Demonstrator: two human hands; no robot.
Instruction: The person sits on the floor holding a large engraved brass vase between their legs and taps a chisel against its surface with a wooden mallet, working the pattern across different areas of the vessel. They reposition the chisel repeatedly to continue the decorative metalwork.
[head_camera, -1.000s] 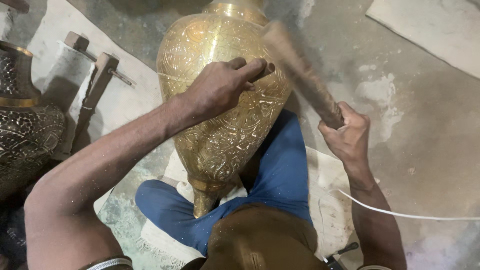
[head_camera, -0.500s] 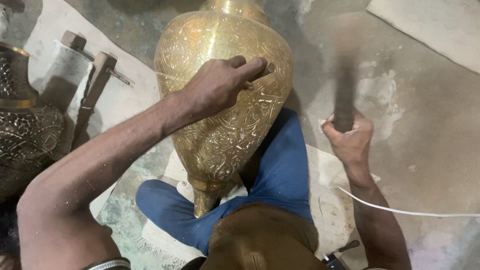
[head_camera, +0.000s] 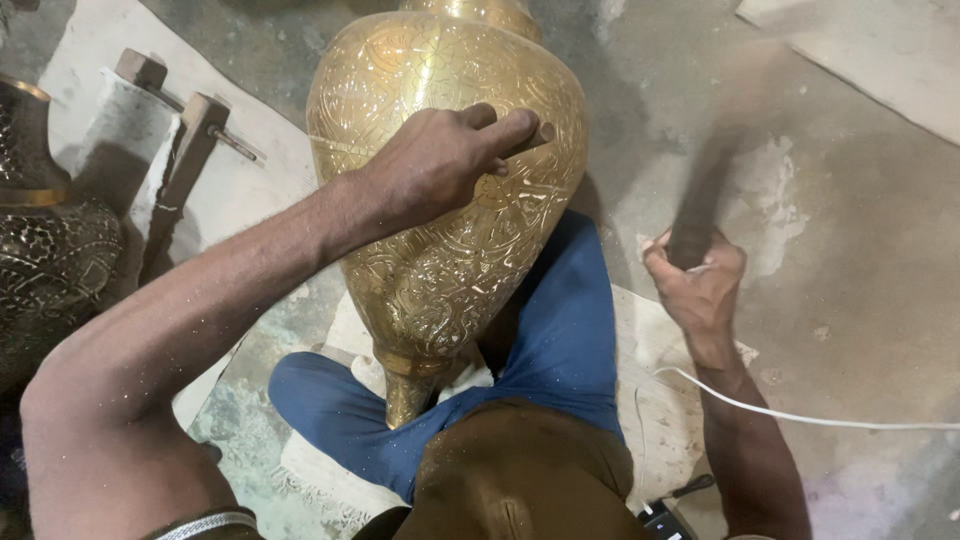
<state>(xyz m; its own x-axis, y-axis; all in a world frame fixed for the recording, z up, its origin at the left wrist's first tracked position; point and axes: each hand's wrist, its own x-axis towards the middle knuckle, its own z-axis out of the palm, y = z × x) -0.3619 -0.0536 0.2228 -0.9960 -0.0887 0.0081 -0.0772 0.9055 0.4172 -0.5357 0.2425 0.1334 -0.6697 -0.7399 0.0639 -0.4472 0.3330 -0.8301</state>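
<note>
Big engraved brass vase (head_camera: 450, 200) lay tilted across the person's lap, narrow foot toward the body, wide shoulder pointing away, resting on blue trouser legs (head_camera: 560, 340). Left hand (head_camera: 450, 160) was clenched around a small punch (head_camera: 535, 135), tip pressed on the vase's upper belly. Right hand (head_camera: 700, 280) was closed tight on a mallet (head_camera: 700, 200) handle, raised off to the right of the vase; the head was motion-blurred, shape unclear.

Doing this step well, as I judged it: keep the punch steady and seated on the engraved line, with the heel of the left hand braced on the metal so the tip doesn't skate. Strike squarely on the punch end, light and even, since a glancing blow could hit the knuckles or scar the pattern. The vase should stay wedged between the legs so it doesn't roll.

Nearby: a dark patterned vase (head_camera: 50, 260) at the left, wooden tools (head_camera: 185, 160) on a pale sheet (head_camera: 90, 60), and a white cable (head_camera: 800, 415) on the concrete floor (head_camera: 850, 200).
</note>
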